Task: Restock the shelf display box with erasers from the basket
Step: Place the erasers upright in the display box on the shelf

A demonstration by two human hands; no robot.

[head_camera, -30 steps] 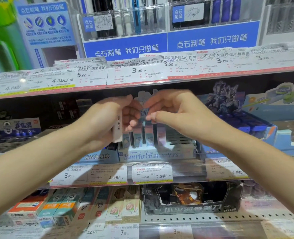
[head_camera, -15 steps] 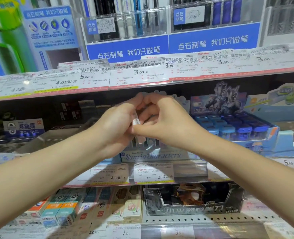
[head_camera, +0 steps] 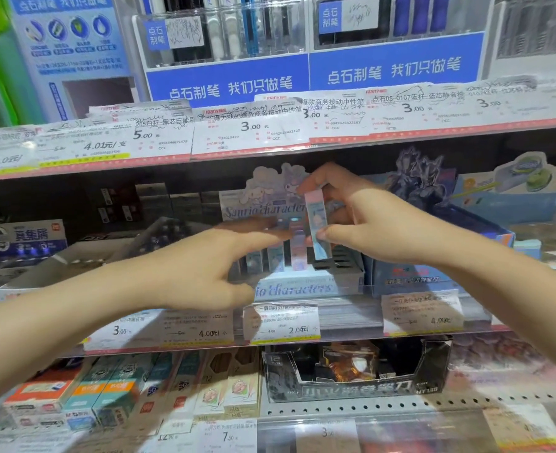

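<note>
You're standing at a stationery shop shelf (head_camera: 345,325) with price tags along its front edge; pen racks (head_camera: 224,37) are sitting on the shelf above the display box (head_camera: 297,286), boxed goods below it. The display box is resting mid-shelf, a blue box (head_camera: 433,276) just to its right.

Your right hand (head_camera: 364,220) is hovering over the display box, thumb and fingers pinching one long pink-and-blue eraser (head_camera: 317,223) upright, slightly tilted, its lower end just above the box's empty dark slots. Grip: narrow, holding that eraser top and bottom.

Your left hand (head_camera: 211,263) is reaching in from the left of the display box, fingers straight and blurred, fingertips touching the standing erasers (head_camera: 279,256). Grip: relaxed, holding nothing.

Count: one eraser in hand; about four standing in the box's front left slots, blur making the exact number uncertain. Two hands, one display box.
</note>
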